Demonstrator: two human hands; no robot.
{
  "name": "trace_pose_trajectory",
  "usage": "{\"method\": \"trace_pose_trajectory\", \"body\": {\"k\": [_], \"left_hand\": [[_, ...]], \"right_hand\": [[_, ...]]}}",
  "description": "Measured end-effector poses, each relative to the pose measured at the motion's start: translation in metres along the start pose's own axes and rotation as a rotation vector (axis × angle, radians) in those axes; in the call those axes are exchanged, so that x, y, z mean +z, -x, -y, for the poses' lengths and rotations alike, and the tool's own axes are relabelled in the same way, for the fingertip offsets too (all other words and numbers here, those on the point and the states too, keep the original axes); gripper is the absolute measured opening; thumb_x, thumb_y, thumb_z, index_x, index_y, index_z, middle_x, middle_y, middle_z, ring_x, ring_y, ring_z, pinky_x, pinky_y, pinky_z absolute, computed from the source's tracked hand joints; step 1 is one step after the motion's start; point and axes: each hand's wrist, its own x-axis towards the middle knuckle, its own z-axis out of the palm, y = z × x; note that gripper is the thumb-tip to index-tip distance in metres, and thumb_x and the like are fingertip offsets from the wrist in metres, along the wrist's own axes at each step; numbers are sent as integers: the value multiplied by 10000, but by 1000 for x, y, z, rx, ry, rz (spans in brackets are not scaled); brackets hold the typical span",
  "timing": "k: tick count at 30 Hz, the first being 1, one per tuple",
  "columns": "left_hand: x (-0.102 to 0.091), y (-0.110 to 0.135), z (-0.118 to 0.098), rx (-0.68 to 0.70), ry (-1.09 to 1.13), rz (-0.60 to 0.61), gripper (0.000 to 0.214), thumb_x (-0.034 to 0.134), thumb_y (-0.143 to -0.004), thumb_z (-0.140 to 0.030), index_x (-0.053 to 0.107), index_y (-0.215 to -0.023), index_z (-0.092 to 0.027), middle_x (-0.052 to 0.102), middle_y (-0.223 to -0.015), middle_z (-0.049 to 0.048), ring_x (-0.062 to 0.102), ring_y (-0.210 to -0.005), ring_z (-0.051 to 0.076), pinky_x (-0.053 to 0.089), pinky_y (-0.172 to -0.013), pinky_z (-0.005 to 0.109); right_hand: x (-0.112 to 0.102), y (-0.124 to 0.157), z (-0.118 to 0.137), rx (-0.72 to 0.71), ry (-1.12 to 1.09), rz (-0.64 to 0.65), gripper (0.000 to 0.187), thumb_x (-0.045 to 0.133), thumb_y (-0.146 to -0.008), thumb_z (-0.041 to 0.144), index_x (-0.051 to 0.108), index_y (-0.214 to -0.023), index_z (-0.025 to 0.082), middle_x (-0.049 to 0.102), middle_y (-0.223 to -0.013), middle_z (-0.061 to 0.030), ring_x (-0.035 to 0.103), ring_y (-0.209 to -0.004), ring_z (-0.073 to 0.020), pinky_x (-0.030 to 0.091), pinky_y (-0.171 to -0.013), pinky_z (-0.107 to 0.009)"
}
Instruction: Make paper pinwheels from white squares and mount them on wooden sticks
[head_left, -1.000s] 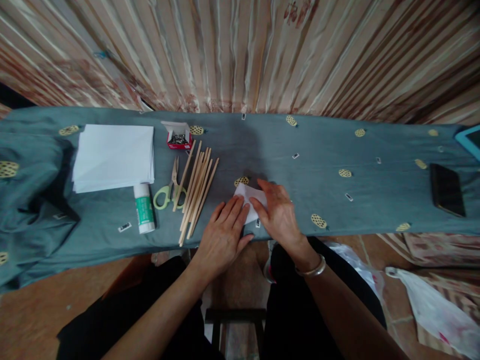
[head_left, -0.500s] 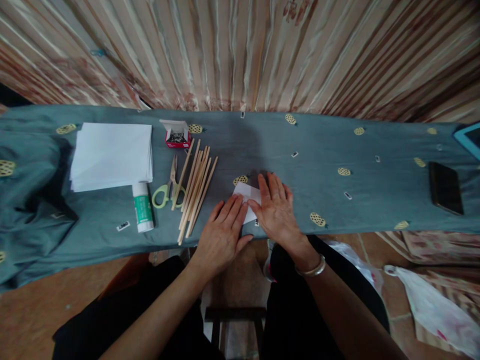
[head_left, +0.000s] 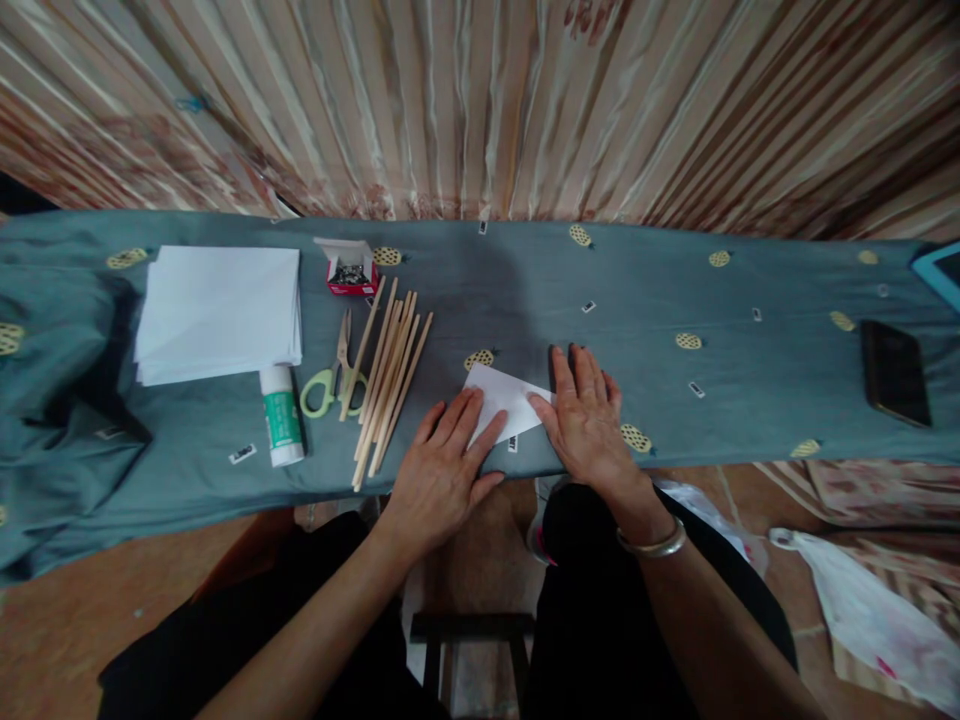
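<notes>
A small piece of white paper (head_left: 504, 392) lies flat near the front edge of the cloth-covered table; whether it is folded I cannot tell. On its left part rest the fingertips of my left hand (head_left: 442, 475), the fingers stretched out and the palm low. My right hand (head_left: 589, 425) lies over the paper's right corner with its fingers extended, the thumb touching the paper. A silver bracelet circles my right wrist. Just left of my left hand are several wooden sticks (head_left: 390, 380) in a loose pile.
Green-handled scissors (head_left: 321, 393), a glue stick (head_left: 282, 415), a stack of white paper (head_left: 219, 310) and an open red box of small metal pieces (head_left: 351, 272) sit on the left. Far right lie a dark phone (head_left: 895, 372) and a blue-edged object (head_left: 941, 275). A curtain (head_left: 480, 110) hangs behind.
My right hand has slid to the right along the paper, uncovering more of it. My left hand has stayed on the left part, with its index finger now lying across the paper.
</notes>
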Motion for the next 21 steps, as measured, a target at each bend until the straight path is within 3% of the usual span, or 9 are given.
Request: {"method": "trace_pose_trajectory", "body": {"k": [3, 5, 12, 21], "left_hand": [[-3, -1, 0, 2, 32, 17, 603, 609, -860, -438, 420, -1414, -293, 365, -1505, 185, 336, -1398, 347, 330, -1093, 529], [-4, -1, 0, -2, 47, 18, 583, 618, -854, -434, 445, -1397, -314, 359, -1505, 187, 335, -1398, 351, 330, -1092, 529], [-6, 1, 1, 4, 41, 20, 548, 625, -852, -411, 490, -1371, -302, 380, -1493, 189, 353, -1387, 354, 342, -1085, 538], [-10, 25, 11, 26, -21, -30, 479, 567, -900, -338, 509, -1365, -243, 412, -1481, 187, 374, -1372, 374, 384, -1053, 560]], "right_hand": [[-1, 1, -8, 22, -6, -3, 650, 305, -976, 499, 281, -1482, 92, 349, -1494, -259, 293, -1412, -346, 313, -1069, -557], [-1, 2, -12, 31, -13, -7, 652, 295, -976, 502, 268, -1488, 100, 346, -1494, -260, 295, -1410, -346, 318, -1063, -560], [-1, 2, -16, 40, -14, -3, 656, 279, -975, 510, 287, -1478, 89, 355, -1487, -264, 300, -1407, -347, 316, -1064, -558], [0, 3, -24, 44, -14, -13, 640, 264, -980, 499, 287, -1480, 100, 347, -1492, -265, 307, -1404, -350, 338, -1050, -568]]}}
